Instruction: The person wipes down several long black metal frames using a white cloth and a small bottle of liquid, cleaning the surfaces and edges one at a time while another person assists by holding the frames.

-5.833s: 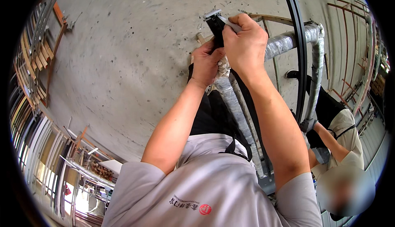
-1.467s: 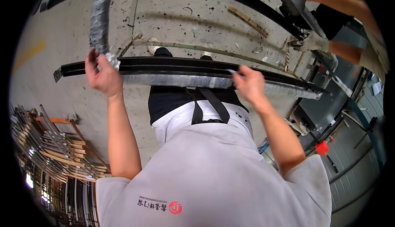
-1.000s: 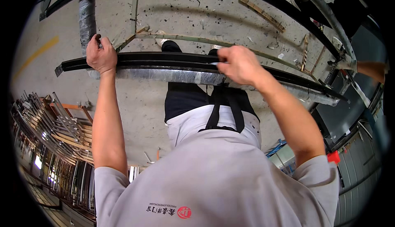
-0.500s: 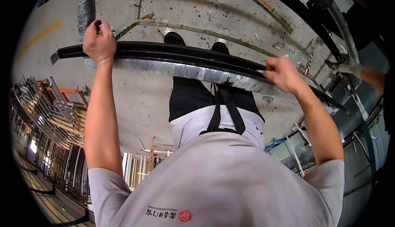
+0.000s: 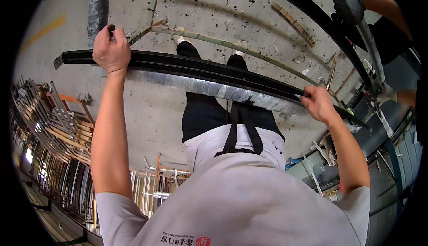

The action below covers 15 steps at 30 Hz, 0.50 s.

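A long black metal profile (image 5: pixel 191 67) lies crosswise before me on a padded rail wrapped in clear film (image 5: pixel 178 82). Over its left part is my left hand (image 5: pixel 110 52), fingers curled closed; what they hold, if anything, is hidden. My right hand (image 5: pixel 320 104) is closed in a pinch at the right part of the profile. A small pale tip shows at its fingers, too little to name.
Another film-wrapped rail (image 5: pixel 99 10) runs away at the far left. On the right a person's gloved hand (image 5: pixel 350 6) rests on a wrapped rail, near a second long black profile (image 5: pixel 312 12). Wooden strips (image 5: pixel 292 23) lie on the floor. Racked metal lengths (image 5: pixel 53 125) stand at left.
My right hand has moved right and nearer to me along the profile. My left hand has shifted slightly right. The co-worker's lower hand has also moved.
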### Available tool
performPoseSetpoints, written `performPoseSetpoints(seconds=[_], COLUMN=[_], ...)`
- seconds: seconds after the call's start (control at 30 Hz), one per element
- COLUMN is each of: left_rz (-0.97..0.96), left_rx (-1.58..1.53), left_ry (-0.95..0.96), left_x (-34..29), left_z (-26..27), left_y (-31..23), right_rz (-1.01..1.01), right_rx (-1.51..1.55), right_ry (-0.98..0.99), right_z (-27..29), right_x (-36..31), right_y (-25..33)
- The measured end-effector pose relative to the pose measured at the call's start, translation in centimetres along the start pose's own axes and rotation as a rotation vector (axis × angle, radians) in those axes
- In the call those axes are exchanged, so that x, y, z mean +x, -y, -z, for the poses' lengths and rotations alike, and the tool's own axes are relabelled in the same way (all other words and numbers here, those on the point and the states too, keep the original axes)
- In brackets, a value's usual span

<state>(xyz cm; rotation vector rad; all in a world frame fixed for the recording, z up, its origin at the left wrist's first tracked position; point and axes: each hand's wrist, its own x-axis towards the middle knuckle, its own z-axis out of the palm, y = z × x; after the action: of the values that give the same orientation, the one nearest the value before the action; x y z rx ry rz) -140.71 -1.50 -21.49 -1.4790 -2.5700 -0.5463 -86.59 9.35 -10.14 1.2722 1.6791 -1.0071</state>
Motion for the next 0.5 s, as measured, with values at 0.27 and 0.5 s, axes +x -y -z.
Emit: performPoseSetpoints(seconds=[0.27, 0.5], left_rz=[-0.023, -0.076], left_rx=[0.022, 0.024], left_ry=[0.03, -0.043], left_x=[0.4, 0.3], left_z=[-0.6, -0.4], left_y=[-0.3, 0.3], right_rz=[0.478, 0.041], right_rx=[0.091, -0.021], right_ry=[-0.134, -0.047], right_z=[-0.5, -0.5], right_x=[5.6, 0.1], right_y=[16.5, -0.4])
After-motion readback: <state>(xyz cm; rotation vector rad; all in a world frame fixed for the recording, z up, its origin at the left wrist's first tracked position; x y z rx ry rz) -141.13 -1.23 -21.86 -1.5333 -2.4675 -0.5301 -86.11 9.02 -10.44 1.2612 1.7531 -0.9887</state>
